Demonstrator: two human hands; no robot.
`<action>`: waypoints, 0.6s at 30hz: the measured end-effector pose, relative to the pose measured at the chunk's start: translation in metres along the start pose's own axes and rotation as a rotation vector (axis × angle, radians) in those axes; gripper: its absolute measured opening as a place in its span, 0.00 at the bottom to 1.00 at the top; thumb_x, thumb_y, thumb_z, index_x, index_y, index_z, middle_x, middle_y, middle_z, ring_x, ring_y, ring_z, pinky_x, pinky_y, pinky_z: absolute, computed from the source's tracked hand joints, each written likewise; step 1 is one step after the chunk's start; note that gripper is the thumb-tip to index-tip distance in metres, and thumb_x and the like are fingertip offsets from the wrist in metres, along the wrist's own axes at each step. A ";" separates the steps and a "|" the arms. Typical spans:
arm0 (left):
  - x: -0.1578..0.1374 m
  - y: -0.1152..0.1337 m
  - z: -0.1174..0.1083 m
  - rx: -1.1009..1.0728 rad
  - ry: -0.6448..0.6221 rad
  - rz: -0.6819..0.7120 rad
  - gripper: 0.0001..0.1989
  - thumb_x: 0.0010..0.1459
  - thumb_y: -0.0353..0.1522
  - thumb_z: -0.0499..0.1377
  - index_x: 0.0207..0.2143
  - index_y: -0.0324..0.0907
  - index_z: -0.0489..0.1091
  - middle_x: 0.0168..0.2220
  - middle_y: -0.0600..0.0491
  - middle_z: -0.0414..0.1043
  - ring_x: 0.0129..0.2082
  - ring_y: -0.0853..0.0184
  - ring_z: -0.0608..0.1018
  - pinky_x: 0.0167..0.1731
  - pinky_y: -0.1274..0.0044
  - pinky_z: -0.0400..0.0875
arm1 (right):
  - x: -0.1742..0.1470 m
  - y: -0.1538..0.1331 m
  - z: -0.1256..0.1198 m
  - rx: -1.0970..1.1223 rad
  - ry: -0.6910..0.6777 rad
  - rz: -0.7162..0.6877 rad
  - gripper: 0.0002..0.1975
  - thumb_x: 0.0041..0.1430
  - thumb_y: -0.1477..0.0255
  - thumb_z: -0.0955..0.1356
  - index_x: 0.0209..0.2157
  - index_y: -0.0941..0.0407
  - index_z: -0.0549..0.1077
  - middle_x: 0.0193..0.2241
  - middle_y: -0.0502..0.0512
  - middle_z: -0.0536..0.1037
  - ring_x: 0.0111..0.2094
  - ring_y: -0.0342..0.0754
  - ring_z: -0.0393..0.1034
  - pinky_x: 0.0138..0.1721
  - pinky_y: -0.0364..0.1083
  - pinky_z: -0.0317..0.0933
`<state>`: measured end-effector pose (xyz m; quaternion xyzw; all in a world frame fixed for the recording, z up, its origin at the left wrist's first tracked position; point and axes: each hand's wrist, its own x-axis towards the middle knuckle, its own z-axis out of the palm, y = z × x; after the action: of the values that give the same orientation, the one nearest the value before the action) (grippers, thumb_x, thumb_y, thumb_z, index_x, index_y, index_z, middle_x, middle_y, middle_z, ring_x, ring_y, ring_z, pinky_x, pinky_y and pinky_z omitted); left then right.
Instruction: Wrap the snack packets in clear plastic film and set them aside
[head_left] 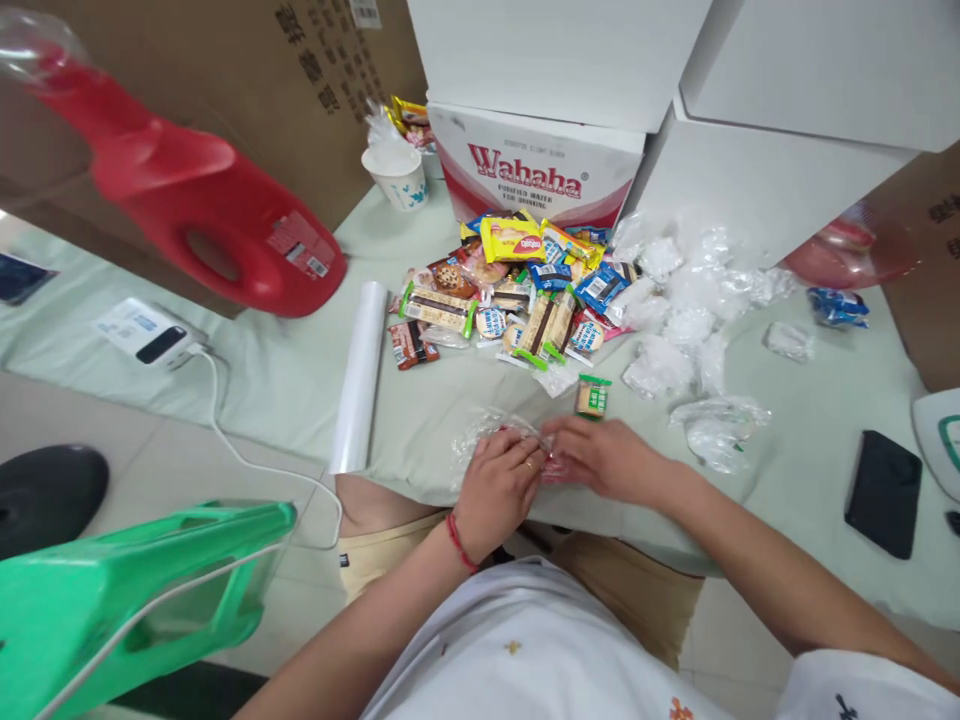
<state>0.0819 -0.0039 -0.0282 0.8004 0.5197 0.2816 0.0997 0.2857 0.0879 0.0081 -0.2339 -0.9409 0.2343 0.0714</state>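
A table under a pale green cloth (420, 400) spans the frame. A brown cardboard box (225, 60) fills much of the upper left, and white boxes (540, 50) stand at the top centre and upper right. A green plastic stool (97, 610) takes up the lower left, with a white cable across it. In the upper left, a red handled bottle (180, 180) leans at a slant. A carton marked "Wahaha" (525, 170) sits at upper centre, and against its foot lies a heap of wrapped snacks (517, 290) in mixed colours. Crumpled clear plastic (682, 310) spreads right of the heap.

Just below centre, the left hand (501, 485), with a ring and a red bracelet, lies palm down, fingers nearly straight and close together. The right hand (607, 460) comes in beside it, fingers bent. Both are on a clear plastic wrapping (469, 450) with something red inside, at the table's near edge; whether either set of fingers pinches it, I cannot tell.

A whitish roll (360, 380) lies left of the heap, a black phone (885, 493) at far right, and a paper cup (397, 180) at upper centre-left. A small green-ended packet (592, 397) rests just above the right hand.
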 end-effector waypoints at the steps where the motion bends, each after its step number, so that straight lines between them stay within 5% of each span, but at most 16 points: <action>1: -0.002 -0.003 -0.001 -0.082 0.027 0.014 0.11 0.66 0.27 0.57 0.46 0.44 0.78 0.45 0.49 0.83 0.46 0.59 0.78 0.49 0.63 0.71 | -0.008 -0.005 0.010 -0.004 0.018 -0.054 0.10 0.71 0.69 0.65 0.48 0.55 0.75 0.59 0.62 0.74 0.42 0.48 0.76 0.37 0.44 0.66; 5: -0.018 -0.020 -0.015 -0.413 0.230 -0.064 0.08 0.66 0.27 0.59 0.42 0.45 0.78 0.40 0.51 0.82 0.44 0.63 0.80 0.52 0.66 0.74 | -0.029 -0.013 0.038 -0.086 0.056 -0.134 0.11 0.70 0.75 0.64 0.48 0.53 0.76 0.60 0.58 0.76 0.44 0.47 0.77 0.40 0.45 0.68; 9: -0.029 -0.045 -0.034 -0.345 0.605 -0.645 0.13 0.71 0.39 0.52 0.43 0.44 0.75 0.43 0.49 0.78 0.46 0.61 0.78 0.52 0.65 0.72 | -0.029 -0.021 0.038 -0.169 -0.092 -0.175 0.18 0.66 0.80 0.63 0.54 0.53 0.74 0.63 0.57 0.73 0.40 0.46 0.78 0.38 0.45 0.68; 11: -0.024 -0.054 -0.038 -0.249 0.504 -0.844 0.23 0.73 0.44 0.44 0.45 0.44 0.75 0.45 0.46 0.77 0.48 0.58 0.76 0.54 0.62 0.69 | -0.025 -0.025 0.032 -0.200 -0.169 -0.191 0.21 0.66 0.79 0.64 0.58 0.53 0.73 0.65 0.57 0.71 0.40 0.47 0.78 0.38 0.46 0.69; 13: -0.016 -0.056 -0.039 -0.158 0.238 -0.877 0.28 0.71 0.48 0.42 0.41 0.44 0.77 0.47 0.44 0.76 0.51 0.53 0.74 0.56 0.57 0.65 | -0.021 -0.027 0.027 -0.228 -0.223 -0.179 0.20 0.67 0.78 0.63 0.57 0.53 0.74 0.66 0.56 0.69 0.40 0.47 0.78 0.38 0.46 0.69; 16: -0.003 -0.047 -0.039 -0.023 -0.041 -0.799 0.21 0.61 0.51 0.57 0.30 0.44 0.76 0.48 0.44 0.75 0.50 0.49 0.72 0.51 0.59 0.67 | -0.017 -0.026 0.021 -0.248 -0.273 -0.153 0.17 0.70 0.77 0.61 0.52 0.53 0.78 0.67 0.54 0.68 0.41 0.49 0.79 0.39 0.48 0.70; 18: 0.002 -0.036 -0.042 -0.066 -0.117 -0.759 0.15 0.58 0.45 0.61 0.27 0.43 0.71 0.40 0.47 0.75 0.42 0.57 0.74 0.43 0.67 0.69 | -0.016 -0.025 0.019 -0.243 -0.297 -0.136 0.16 0.70 0.76 0.61 0.48 0.53 0.80 0.67 0.55 0.69 0.42 0.50 0.79 0.40 0.48 0.71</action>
<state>0.0309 0.0077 -0.0094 0.5622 0.7631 0.1950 0.2523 0.2854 0.0532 0.0025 -0.1395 -0.9760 0.1458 -0.0813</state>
